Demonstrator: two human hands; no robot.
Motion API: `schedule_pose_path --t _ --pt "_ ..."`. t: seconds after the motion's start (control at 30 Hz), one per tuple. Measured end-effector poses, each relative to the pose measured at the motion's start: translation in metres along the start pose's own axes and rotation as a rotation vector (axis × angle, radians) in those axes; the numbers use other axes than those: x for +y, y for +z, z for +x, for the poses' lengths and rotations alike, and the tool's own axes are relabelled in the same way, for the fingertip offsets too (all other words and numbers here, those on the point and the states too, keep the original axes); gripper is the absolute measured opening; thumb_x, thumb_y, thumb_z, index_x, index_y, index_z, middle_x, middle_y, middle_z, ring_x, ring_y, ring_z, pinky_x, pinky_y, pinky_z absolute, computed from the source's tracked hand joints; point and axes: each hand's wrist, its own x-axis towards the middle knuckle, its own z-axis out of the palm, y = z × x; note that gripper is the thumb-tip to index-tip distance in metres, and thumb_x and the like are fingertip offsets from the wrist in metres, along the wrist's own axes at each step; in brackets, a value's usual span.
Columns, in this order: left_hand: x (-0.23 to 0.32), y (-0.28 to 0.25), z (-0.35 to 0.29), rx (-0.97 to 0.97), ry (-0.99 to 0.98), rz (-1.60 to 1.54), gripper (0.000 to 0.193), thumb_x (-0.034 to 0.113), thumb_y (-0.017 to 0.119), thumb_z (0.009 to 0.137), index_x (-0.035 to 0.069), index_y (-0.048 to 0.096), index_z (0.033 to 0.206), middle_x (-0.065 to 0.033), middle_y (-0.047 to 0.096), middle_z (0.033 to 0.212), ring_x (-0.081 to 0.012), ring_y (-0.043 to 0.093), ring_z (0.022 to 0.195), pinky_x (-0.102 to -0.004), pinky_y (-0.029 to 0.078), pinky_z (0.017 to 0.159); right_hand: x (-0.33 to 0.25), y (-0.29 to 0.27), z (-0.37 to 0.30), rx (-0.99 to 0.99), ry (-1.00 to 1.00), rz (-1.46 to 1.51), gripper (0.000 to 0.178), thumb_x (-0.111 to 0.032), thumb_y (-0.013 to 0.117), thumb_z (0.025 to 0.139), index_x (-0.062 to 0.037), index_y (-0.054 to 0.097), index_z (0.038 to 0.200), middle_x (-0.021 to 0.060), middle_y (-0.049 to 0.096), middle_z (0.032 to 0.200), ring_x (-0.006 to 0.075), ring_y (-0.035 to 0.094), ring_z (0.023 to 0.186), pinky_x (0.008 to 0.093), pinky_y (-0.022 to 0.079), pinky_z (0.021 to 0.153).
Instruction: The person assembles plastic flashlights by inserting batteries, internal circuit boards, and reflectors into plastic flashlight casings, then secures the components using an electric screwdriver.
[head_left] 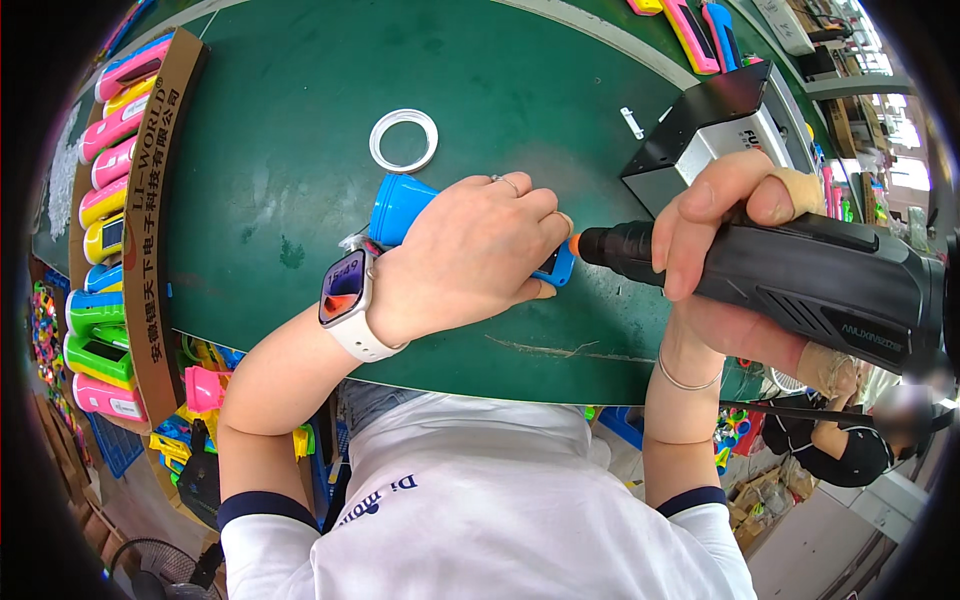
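Power tool (pixel 825 275) fills curled right fingers (pixel 682 238).

One head-worn fisheye looks steeply down from above the wearer's white shirt (pixel 470 500) onto the green bench (pixel 290 110), its upper side facing forward. The left hand (pixel 480 235) sits close, near mid-frame, the right hand (pixel 693 215) beyond; straight edges bow toward the rim.

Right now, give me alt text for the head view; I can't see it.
A person's right hand points a black power tool at the end of a blue casing held by the left hand over a green table. Beyond lies a white ring; a silver-black box stands to the right, and a cardboard box of colorful casings to the left.
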Motion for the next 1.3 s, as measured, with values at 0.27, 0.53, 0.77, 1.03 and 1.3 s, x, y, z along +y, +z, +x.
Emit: schedule_pose_path --t 0.27,0.53,0.77,1.03,1.3 --pt "0.001 -0.002 0.0 -0.024 -0.012 0.001 0.042 0.026 0.076 0.064 0.007 0.062 0.098 -0.0038 0.056 0.091 -0.0222 0.054 0.09 -0.0337 0.046 0.076 0.005 -0.001 -0.001 -0.048 -0.104 -0.006 0.106 -0.083 0.059 0.058 0.0008 0.047 0.122 0.0162 0.05 0.099 0.0152 0.056 0.051 0.0291 0.047 0.051" --pt "0.001 -0.001 0.0 -0.008 -0.013 0.01 0.043 0.027 0.076 0.065 0.007 0.061 0.1 -0.0044 0.056 0.091 -0.0229 0.055 0.09 -0.034 0.045 0.076 -0.002 0.003 -0.005 0.056 -0.051 0.0 0.107 -0.083 0.059 0.057 0.0012 0.047 0.122 0.0148 0.05 0.099 0.0131 0.053 0.049 0.0278 0.045 0.049" --pt "0.005 -0.004 0.0 -0.036 -0.036 0.007 0.047 0.028 0.076 0.064 0.007 0.06 0.103 -0.0045 0.057 0.092 -0.0231 0.055 0.089 -0.0346 0.045 0.076 -0.009 -0.002 0.002 -0.032 -0.138 -0.011 0.098 -0.076 0.063 0.063 0.0 0.045 0.124 0.0125 0.049 0.1 0.0125 0.054 0.052 0.0271 0.044 0.052" --pt "-0.001 0.001 0.001 0.269 0.064 0.051 0.012 0.012 0.07 0.072 0.009 0.062 0.08 -0.0003 0.059 0.081 -0.0208 0.057 0.079 -0.0333 0.044 0.073 -0.04 0.009 -0.011 -0.029 -0.124 -0.067 0.086 -0.063 0.071 0.067 -0.0037 0.045 0.123 0.0071 0.048 0.098 0.0116 0.055 0.058 0.0265 0.044 0.057" --pt "-0.005 0.0 0.001 0.327 0.0 0.013 0.01 0.01 0.068 0.072 0.008 0.06 0.078 -0.003 0.058 0.079 -0.0225 0.056 0.072 -0.0333 0.045 0.064 -0.017 0.026 -0.028 0.07 -0.102 -0.086 0.087 -0.068 0.069 0.065 -0.0039 0.047 0.12 0.0097 0.051 0.092 0.0164 0.056 0.053 0.0301 0.046 0.05"
